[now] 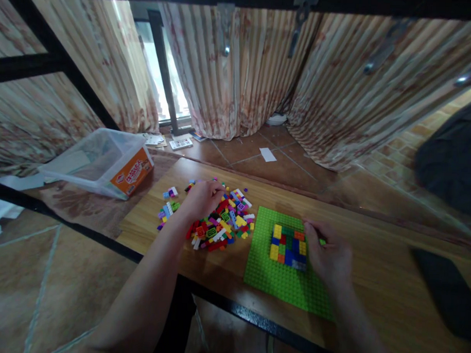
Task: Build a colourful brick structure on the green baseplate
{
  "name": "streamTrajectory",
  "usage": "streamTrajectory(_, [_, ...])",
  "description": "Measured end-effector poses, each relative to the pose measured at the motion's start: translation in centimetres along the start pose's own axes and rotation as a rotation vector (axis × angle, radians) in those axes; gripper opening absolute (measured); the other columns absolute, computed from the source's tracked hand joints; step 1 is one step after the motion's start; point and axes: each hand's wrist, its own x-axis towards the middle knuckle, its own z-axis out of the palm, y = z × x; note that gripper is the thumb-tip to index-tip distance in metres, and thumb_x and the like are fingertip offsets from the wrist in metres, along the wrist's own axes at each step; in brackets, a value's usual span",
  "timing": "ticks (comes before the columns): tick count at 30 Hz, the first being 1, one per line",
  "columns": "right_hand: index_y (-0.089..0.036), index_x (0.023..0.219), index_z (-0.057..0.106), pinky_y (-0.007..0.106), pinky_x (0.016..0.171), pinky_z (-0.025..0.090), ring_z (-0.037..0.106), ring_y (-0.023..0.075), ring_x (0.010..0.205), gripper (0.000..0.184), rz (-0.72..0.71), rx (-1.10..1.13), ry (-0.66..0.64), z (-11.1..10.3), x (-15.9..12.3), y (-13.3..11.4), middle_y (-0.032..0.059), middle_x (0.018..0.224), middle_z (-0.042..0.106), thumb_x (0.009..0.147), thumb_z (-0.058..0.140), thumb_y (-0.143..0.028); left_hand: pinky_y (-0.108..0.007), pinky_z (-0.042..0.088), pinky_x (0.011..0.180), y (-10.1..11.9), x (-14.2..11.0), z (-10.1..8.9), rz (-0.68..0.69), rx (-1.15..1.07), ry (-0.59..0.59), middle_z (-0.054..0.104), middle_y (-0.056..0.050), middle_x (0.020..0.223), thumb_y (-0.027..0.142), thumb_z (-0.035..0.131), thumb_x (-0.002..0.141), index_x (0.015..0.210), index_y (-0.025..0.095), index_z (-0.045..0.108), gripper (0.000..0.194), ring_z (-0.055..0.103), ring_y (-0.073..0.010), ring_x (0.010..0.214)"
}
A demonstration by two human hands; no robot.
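Note:
My left hand (pixel 206 197) reaches over a loose pile of colourful toy bricks (pixel 222 222), its fingers curled together at the pile's far side. Whatever its fingertips may pinch is hidden. To the right lies a green studded baseplate (pixel 261 265). On it sits a roughly rectangular patch of joined bricks (pixel 289 248) in yellow, blue, red, orange and green. My right hand (pixel 329 254) rests at the plate's right side, close beside that patch, thumb and fingers closed. A bit of bright green shows between its fingers; I cannot tell if it is a brick or the plate.
A wooden tabletop (pixel 375 274) with a dark metal frame holds everything. A dark flat object (pixel 445 292) lies at its right end. Beyond the left end stands a clear plastic bin (pixel 100 161) with an orange label. Striped curtains (pixel 239 68) hang behind; papers (pixel 267 154) lie on the tiled floor.

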Motion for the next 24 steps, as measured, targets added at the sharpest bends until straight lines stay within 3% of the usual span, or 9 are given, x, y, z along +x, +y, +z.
streamTrajectory(8, [-0.020, 0.092, 0.074, 0.036, 0.080, 0.055, 0.070, 0.0233, 0.085, 0.034, -0.014, -0.068, -0.012, 0.1, 0.0, 0.6, 0.0078, 0.094, 0.076, 0.088, 0.053, -0.046, -0.026, 0.048, 0.076, -0.5, 0.1, 0.1, -0.055, 0.044, 0.039, 0.075, -0.006, 0.090, 0.017, 0.049, 0.087, 0.089, 0.019, 0.076, 0.027, 0.067, -0.0181, 0.081])
streamTrajectory(14, [-0.021, 0.092, 0.074, 0.037, 0.079, 0.054, 0.070, 0.0242, 0.084, 0.035, -0.016, -0.096, -0.033, 0.0, -0.3, 1.1, 0.0063, 0.093, 0.076, 0.087, 0.053, -0.049, -0.024, 0.045, 0.065, -2.9, -0.5, -2.8, -0.222, -0.105, 0.166, 0.074, -0.006, 0.083, 0.022, 0.050, 0.085, 0.091, 0.012, 0.074, 0.027, 0.062, -0.0156, 0.071])
streamTrajectory(16, [-0.022, 0.094, 0.073, 0.038, 0.078, 0.054, 0.070, 0.0250, 0.083, 0.035, -0.007, -0.116, -0.042, 0.0, -0.5, 1.2, 0.0058, 0.094, 0.076, 0.087, 0.053, -0.050, -0.022, 0.041, 0.058, -3.7, -1.3, -4.4, -0.284, -0.162, 0.103, 0.070, -0.004, 0.074, 0.025, 0.052, 0.083, 0.087, 0.011, 0.073, 0.026, 0.058, -0.0133, 0.064])
streamTrajectory(20, [-0.021, 0.095, 0.073, 0.040, 0.079, 0.054, 0.070, 0.0273, 0.086, 0.035, -0.039, -0.122, -0.027, 0.1, -0.7, 1.0, 0.0066, 0.095, 0.075, 0.088, 0.054, -0.050, -0.020, 0.036, 0.052, -4.4, -3.0, -6.2, -0.255, -0.211, -0.220, 0.064, 0.001, 0.065, 0.028, 0.060, 0.076, 0.080, 0.013, 0.072, 0.020, 0.051, -0.0101, 0.057])
streamTrajectory(24, [-0.020, 0.094, 0.073, 0.038, 0.076, 0.054, 0.070, 0.0269, 0.086, 0.032, -0.091, -0.117, 0.006, 0.2, -1.0, 0.8, 0.0078, 0.096, 0.075, 0.089, 0.056, -0.046, -0.021, 0.036, 0.053, -5.0, -3.4, -6.3, -0.327, -0.127, -0.292, 0.063, 0.002, 0.064, 0.020, 0.063, 0.069, 0.078, 0.014, 0.073, 0.015, 0.052, -0.0106, 0.058])
